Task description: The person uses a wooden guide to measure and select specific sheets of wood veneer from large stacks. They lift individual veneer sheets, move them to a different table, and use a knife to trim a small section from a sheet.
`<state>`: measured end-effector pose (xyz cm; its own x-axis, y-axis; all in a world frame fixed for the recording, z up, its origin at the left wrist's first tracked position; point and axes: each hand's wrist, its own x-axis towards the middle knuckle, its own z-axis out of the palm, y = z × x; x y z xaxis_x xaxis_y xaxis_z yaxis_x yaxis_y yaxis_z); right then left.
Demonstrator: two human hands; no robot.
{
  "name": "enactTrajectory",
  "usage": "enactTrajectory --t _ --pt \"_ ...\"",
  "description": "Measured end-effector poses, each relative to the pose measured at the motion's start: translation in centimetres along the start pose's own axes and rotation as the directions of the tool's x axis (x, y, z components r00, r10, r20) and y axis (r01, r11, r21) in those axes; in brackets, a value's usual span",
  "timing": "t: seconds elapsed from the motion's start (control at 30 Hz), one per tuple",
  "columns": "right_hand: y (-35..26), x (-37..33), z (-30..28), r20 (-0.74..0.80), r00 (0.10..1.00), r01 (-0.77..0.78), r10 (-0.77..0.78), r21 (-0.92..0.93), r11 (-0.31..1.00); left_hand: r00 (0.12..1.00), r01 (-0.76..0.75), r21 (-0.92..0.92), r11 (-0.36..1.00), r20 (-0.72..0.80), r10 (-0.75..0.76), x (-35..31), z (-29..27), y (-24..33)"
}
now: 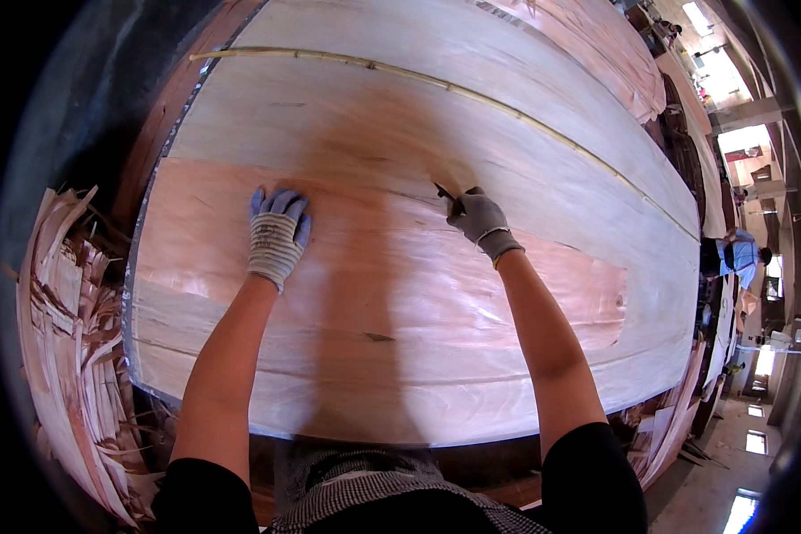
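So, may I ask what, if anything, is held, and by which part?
The right hand grips a dark tool by its near end; the left hand lies open, holding nothing.

Bright windows line the right side, with dark floor at left.

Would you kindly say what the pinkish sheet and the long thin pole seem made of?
Pinkish sheet: probably wood veneer, smooth with slight sheen, judging by its faint grain. Long thin pole: likely bamboo or cane, unpainted-looking, with joint-like nodes.
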<state>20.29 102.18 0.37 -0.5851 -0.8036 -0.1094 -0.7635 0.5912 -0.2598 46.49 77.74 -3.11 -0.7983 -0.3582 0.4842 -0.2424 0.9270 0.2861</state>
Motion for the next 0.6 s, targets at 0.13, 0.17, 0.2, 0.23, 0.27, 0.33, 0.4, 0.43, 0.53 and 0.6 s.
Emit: enactTrajectory --t 0.13,0.17,0.2,0.23,0.27,0.33,0.4,0.43,0.53,0.6 --pt "-1.5 -1.5 -0.6 -0.062 0.998 -0.024 0.022 -0.025 0.999 1.0 -0.003 -0.018 1.0 0.026 0.003 0.0 -0.3 -0.2" --pt "-2.0 -2.4 -1.2 -0.059 0.998 -0.036 0.034 -0.031 0.999 1.0 0.007 -0.026 1.0 0.023 -0.007 0.1 -0.3 -0.2" --pt "-2.2 -3.5 -1.6 -0.049 0.998 -0.048 0.046 -0.039 0.998 0.999 0.023 -0.038 0.999 0.024 -0.022 0.0 -0.1 0.0" --pt "-2.8 -4.4 -1.7 -0.052 0.998 -0.041 0.04 -0.03 0.999 1.0 0.024 -0.02 1.0 0.014 -0.024 -0.2 -0.1 -0.2" --pt "-3.4 -5.3 -1.7 -0.101 0.995 -0.022 0.023 0.017 1.0 1.0 0.02 -0.007 1.0 0.006 -0.019 -0.5 -0.3 -0.5" --pt "-4.0 -5.5 -2.2 -0.165 0.986 0.021 -0.004 0.106 0.994 0.999 0.033 -0.007 0.999 0.003 -0.033 -0.9 -0.4 -0.8" --pt "-2.8 -4.4 -2.2 -0.174 0.983 -0.036 0.052 0.092 0.995 0.999 0.024 0.006 1.0 0.028 -0.024 0.1 -0.6 0.1" --pt "-2.2 -3.7 -2.1 -0.177 0.981 -0.062 0.076 0.087 0.994 0.999 0.022 0.014 1.0 0.041 -0.022 0.3 -0.7 0.4" --pt "0.1 -1.4 -0.6 -0.098 0.989 -0.111 0.113 0.03 0.993 0.999 0.015 0.003 1.0 0.034 -0.015 0.3 0.2 -0.1" --pt "0.6 -0.9 -0.1 -0.046 0.994 -0.102 0.103 0.012 0.995 0.999 0.027 0.01 1.0 0.042 -0.028 0.5 -0.4 0.4"
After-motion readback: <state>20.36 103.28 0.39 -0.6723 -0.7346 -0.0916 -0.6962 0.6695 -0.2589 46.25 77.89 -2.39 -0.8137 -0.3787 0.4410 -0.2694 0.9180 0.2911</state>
